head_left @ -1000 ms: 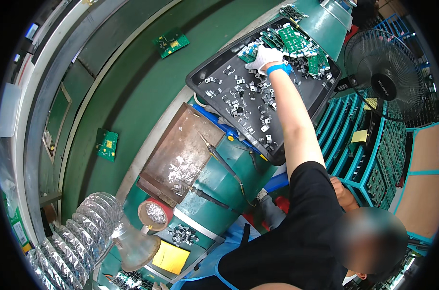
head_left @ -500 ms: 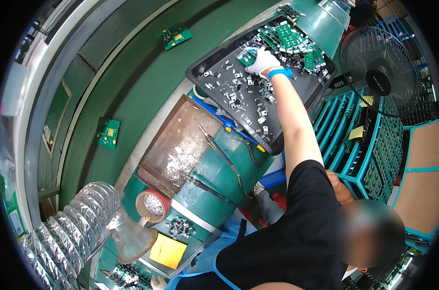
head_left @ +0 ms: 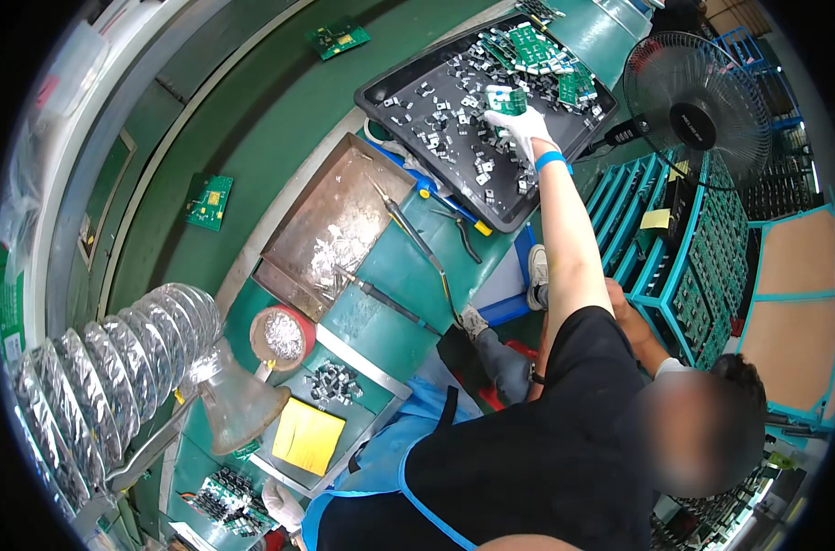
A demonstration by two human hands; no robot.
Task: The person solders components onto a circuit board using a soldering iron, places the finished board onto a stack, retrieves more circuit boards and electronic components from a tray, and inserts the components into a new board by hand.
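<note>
My right hand (head_left: pixel 520 124), in a white glove with a blue wristband, is closed on a small green circuit board (head_left: pixel 507 101) above the black tray (head_left: pixel 408 96). Beneath it the tray holds loose black components with metal tabs (head_left: pixel 484 167). A heap of green circuit boards (head_left: pixel 534 48) lies at the tray's far end. My left hand (head_left: pixel 282 505), also gloved in white, is at the lower left, beside boards carrying black components (head_left: pixel 226 500). Its fingers are largely hidden.
Soldering irons (head_left: pixel 404 223) lie by a rusty metal tray (head_left: pixel 298 197). Nearby are a red-rimmed pot (head_left: pixel 307 335), a yellow pad (head_left: pixel 309 435) and a foil duct (head_left: pixel 133 367). Two boards (head_left: pixel 209 202) lie on the green belt. A fan (head_left: pixel 693 124) and a co-worker's arm (head_left: pixel 633 326) are at right.
My right hand has moved right and nearer over the tray, still holding the circuit board. More of my left hand shows. The whole view has shifted slightly.
</note>
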